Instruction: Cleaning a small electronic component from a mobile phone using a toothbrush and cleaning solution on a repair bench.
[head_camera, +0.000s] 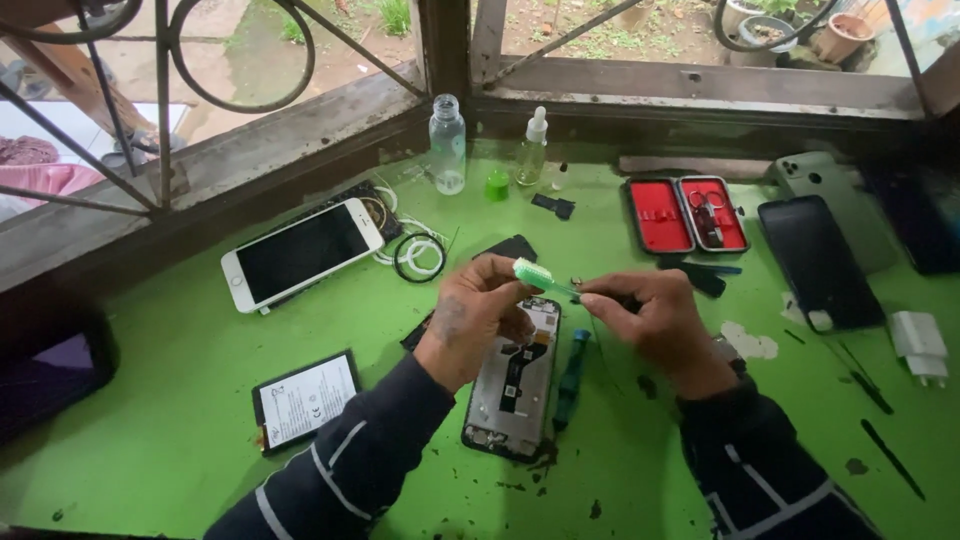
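- Gripping a green toothbrush (538, 276) between them, the left hand (480, 310) pinched its head end and the right hand (650, 315) pinched its handle.
- Opened phone (515, 375) lay at mid-worktop (200, 400), directly under both hands (back cover off).
- Step judged: brush cleaning of the phone's interior; next move called for light, steady strokes.

On the green table (180, 420) a white phone (302, 254) lies near white cables (418, 250), and a battery (305, 400) lies closer to the front edge. By the window stand a clear bottle (447, 145) and a dropper bottle (532, 148). To the right are an open red tool case (686, 214), a dark phone (818, 262) and a white charger (920, 345).
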